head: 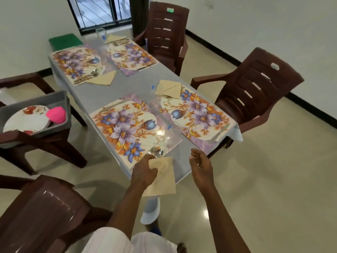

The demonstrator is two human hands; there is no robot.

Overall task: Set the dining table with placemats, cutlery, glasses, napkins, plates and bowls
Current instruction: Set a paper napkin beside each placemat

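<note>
A person's left hand (pixel 144 172) pinches a flat beige paper napkin (pixel 164 179) by its upper left corner over the near edge of the grey surface (pixel 94 95), just below the steel fork and spoon (pixel 156 152) lying at the near end of the closest floral placemat (pixel 127 128). Judging by the three finished places, the napkin is held there so it can go down beside that cutlery. The right hand (pixel 199 161) hovers close by off the near corner, with its fingers loosely curled around nothing, apparently ready to help fold or square the sheet.

A clear drinking glass (pixel 169 137), hard to make out, seems to stand by this mat's right edge. Towards the right edge of the surface, a second floral placemat (pixel 197 115) has a folded beige napkin (pixel 169 88) at its far end, partly over cutlery.

Two more floral placemats (pixel 76 64) (pixel 131 55) lie at the far end, each with a folded napkin next to it, and another clear glass (pixel 100 32) stands near the far edge.

No plates or bowls are laid yet. White plates (pixel 25 121) and pink bowls (pixel 55 115) wait in a grey plastic tub (pixel 60 99) on a brown chair by the left edge, which suggests they are the last items to go out.
</note>
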